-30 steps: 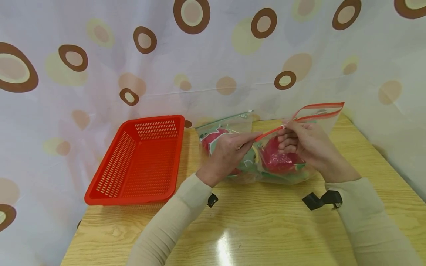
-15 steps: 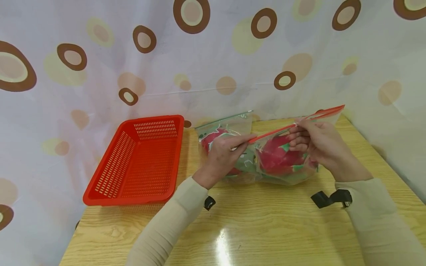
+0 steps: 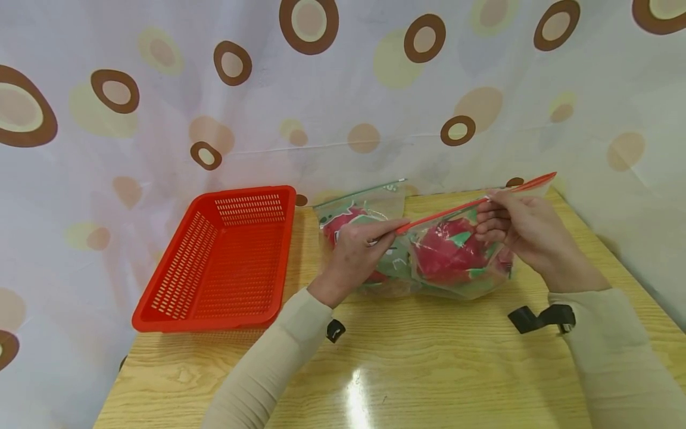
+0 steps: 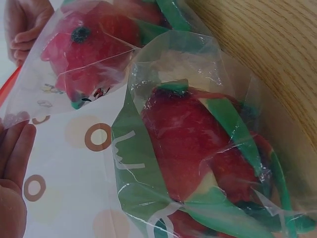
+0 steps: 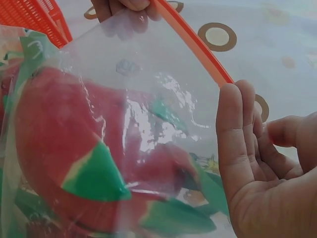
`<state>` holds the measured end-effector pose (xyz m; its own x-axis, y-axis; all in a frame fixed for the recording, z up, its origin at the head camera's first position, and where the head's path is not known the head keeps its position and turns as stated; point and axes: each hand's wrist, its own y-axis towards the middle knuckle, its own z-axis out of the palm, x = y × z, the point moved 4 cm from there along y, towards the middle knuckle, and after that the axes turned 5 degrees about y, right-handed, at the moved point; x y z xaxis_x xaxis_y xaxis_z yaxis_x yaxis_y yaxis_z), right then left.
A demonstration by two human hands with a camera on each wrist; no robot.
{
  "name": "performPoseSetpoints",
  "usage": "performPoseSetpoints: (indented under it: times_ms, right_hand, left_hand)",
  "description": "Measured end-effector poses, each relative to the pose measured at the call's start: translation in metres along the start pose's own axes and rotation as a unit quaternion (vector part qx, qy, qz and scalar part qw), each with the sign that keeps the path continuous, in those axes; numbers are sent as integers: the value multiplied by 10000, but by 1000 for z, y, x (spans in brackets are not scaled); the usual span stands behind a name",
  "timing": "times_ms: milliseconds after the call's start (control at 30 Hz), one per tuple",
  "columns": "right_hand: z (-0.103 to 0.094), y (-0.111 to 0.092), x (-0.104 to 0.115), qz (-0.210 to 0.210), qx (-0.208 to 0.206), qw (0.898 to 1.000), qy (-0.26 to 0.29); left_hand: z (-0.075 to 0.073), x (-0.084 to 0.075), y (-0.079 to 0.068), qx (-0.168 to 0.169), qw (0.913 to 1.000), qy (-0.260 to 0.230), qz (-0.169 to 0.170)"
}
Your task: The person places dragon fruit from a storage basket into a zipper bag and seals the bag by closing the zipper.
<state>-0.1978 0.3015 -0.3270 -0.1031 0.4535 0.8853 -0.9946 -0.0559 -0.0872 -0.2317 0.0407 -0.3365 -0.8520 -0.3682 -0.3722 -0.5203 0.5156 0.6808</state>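
A clear slider zipper bag [image 3: 461, 291] with a red top strip stands on the table with red, green-tipped dragon fruits [image 5: 54, 134] inside. My left hand [image 3: 358, 253] pinches the strip's left end. With thumb and forefinger my right hand [image 3: 527, 229] grips the slider on the red strip [image 5: 190, 39], toward its right part; the other fingers curl in loosely. Left of the slider the strip's edges lie together. Behind my left hand is a second zipper bag [image 3: 388, 199] with a green top strip, also holding dragon fruits [image 4: 178, 139]; my hand hides part of it.
A red plastic basket [image 3: 286, 262] with slotted sides stands on the left of the wooden table [image 3: 429, 369]. Just behind the table hangs a curtain [image 3: 332, 107] with brown and beige ring patterns.
My right hand has slid rightward along the red strip with the slider, and the bag's gaping right mouth has narrowed. My left hand has shifted slightly left, keeping its pinch.
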Motion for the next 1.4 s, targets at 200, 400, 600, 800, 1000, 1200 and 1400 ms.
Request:
performPoseSetpoints:
  times_ms: [200, 400, 600, 800, 1000, 1200, 1400]
  right_hand:
    - [-9, 0, 5, -6, -320, 9995, -73]
    - [-19, 0, 10, -33, -482, 9988, 12]
    - [-28, -2, 14, -132, -528, 9978, 389]
    - [-40, -7, 19, -155, -739, 9959, 493]
    - [-52, -12, 24, -195, -846, 9928, 825]
    - [-66, -18, 30, -325, -812, 9879, 1279]
    - [-78, -22, 32, -382, -902, 9844, 1460]
  left_hand:
    - [-1, 1, -2, -70, 9995, -217, -206]
    - [0, 3, -3, -151, 9994, -179, -251]
    - [1, 6, -5, -188, 9989, -275, -316]
    - [2, 7, -6, -228, 9983, -378, -369]
    - [2, 9, -8, -236, 9965, -563, -566]
    - [3, 12, -10, -291, 9947, -749, -648]
    - [5, 14, -11, -239, 9890, -1035, -1031]
